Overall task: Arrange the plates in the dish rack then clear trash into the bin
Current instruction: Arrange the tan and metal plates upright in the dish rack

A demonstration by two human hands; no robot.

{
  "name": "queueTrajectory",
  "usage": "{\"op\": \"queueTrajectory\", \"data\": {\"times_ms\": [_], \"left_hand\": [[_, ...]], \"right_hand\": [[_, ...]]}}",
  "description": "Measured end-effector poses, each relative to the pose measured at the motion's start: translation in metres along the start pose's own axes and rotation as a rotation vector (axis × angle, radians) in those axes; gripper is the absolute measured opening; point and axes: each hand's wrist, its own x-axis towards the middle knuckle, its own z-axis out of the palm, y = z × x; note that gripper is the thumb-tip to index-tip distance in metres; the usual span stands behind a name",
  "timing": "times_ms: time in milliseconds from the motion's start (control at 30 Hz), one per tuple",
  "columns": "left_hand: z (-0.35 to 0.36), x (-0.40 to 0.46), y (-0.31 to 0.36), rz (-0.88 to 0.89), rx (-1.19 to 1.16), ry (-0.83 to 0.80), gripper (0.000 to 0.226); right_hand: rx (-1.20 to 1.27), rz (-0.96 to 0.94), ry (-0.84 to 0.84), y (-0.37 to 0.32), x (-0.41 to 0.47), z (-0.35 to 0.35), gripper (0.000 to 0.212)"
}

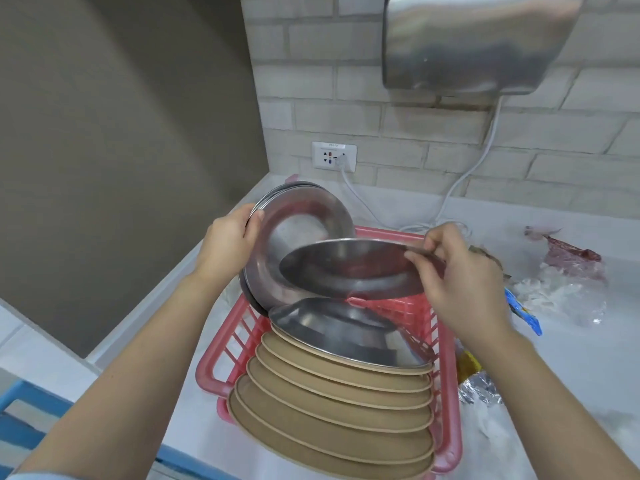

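Left hand (228, 242) grips the rim of a small stack of steel plates (277, 244), held tilted almost upright over the far left corner of the pink dish rack (446, 386). Right hand (460, 278) pinches the right edge of a single steel plate (349, 268), held near flat, overlapping the front of the tilted stack.

Rack sits on the white table (571, 368). Inside it, a row of tan plates (332, 407) stands on edge, leaning, filling the near half. One steel plate upside-down (343, 330) leans against the far end of that row, right below the held plate. Only a narrow gap of rack shows between it and the tilted stack.

Trash on the table to the right of the rack: crumpled clear plastic (561, 296), a reddish wrapper (571, 254), a blue wrapper (523, 310), a foil packet (481, 389) just beside the rack wall.

Behind: brick wall, wall socket (334, 156) with white cable (460, 178) running up to a steel hand dryer (474, 43). Cable lies on the table behind the rack. Blue crate edge (31, 403) at lower left.
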Motion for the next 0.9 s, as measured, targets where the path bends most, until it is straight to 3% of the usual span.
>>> {"op": "queueTrajectory", "data": {"times_ms": [333, 567, 900], "left_hand": [[0.000, 0.002, -0.001, -0.005, -0.020, -0.018, 0.035], [0.000, 0.002, -0.002, 0.001, -0.015, -0.028, 0.035], [-0.002, 0.001, -0.001, 0.007, -0.036, -0.057, 0.033]], "right_hand": [[-0.024, -0.066, -0.203, 0.004, -0.035, 0.006, 0.030], [-0.044, -0.149, -0.617, -0.001, -0.034, -0.022, 0.047], [0.115, -0.030, -0.927, -0.004, -0.025, -0.031, 0.052]]}}
